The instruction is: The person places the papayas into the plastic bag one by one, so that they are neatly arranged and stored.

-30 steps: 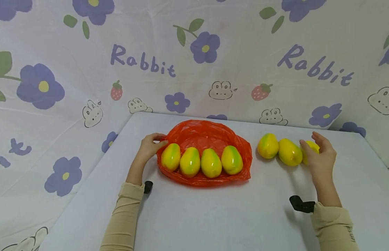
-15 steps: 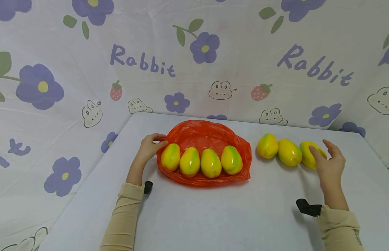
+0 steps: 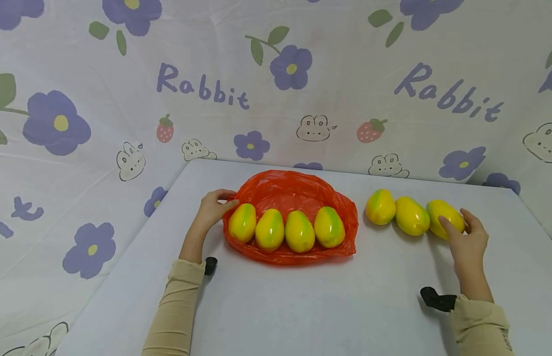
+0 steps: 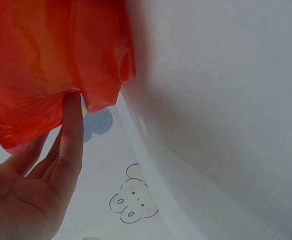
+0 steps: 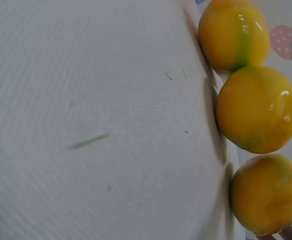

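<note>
Presently, my right hand (image 3: 471,242) grips the end fruit (image 3: 444,212) on the table (image 3: 329,306): the thumb lies across its near side, the fingers curve round its right side. The end fruit is glossy, oval and yellow, with a green tint visible from the right wrist. Directly left of this grip, just beside the held piece, lies the middle fruit (image 3: 412,216); next in line, touching it, is the outer fruit (image 3: 380,206), marked by a green streak.

My left hand (image 3: 212,210) pinches the left rim of the red bag (image 3: 289,195), thumb toward the opening and fingers outside. The red bag is thin, creased and shiny, spread wide. Immediately right of this pinch, four bagged fruits (image 3: 269,230) form a row inside the near rim, yellow with green streaks.

Arm position: both forearms extend forward from the near edge of the head view. The left forearm slants rightward toward its hand; the right forearm leans slightly leftward. Each beige sleeve (image 3: 478,321) ends short of the wrist.
</note>
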{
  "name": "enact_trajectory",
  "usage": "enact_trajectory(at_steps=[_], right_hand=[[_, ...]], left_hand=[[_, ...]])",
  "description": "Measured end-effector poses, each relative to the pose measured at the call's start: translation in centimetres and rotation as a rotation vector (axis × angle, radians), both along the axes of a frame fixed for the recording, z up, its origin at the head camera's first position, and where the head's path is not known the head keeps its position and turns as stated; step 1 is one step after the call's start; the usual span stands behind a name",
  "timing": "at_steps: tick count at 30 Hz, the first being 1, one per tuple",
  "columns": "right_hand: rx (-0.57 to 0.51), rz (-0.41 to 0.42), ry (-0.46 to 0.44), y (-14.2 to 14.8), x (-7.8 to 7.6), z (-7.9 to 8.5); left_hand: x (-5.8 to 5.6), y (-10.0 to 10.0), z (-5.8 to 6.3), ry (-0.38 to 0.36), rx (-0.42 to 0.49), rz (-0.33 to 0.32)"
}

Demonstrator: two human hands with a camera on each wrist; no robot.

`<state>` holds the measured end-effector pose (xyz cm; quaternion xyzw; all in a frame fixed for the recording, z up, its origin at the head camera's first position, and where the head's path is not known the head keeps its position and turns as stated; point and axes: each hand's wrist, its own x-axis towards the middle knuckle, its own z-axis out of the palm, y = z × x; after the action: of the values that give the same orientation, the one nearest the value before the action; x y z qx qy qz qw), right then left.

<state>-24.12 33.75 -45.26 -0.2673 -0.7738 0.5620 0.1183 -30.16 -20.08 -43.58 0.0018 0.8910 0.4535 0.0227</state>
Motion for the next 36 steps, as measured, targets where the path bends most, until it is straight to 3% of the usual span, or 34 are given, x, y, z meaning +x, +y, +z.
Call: enact_trajectory(at_steps=[9,36], right_hand=[[0.024,-0.008,0.001,0.2,-0.1,-0.8],[-0.002,-0.079,0.012,-0.2,-0.1,-1.1]], left_hand=[[-0.1,0.0,-0.1,-0.001,-0.001,-0.001],[0.2,0.1,0.3,-0.015,0.008,0.003]])
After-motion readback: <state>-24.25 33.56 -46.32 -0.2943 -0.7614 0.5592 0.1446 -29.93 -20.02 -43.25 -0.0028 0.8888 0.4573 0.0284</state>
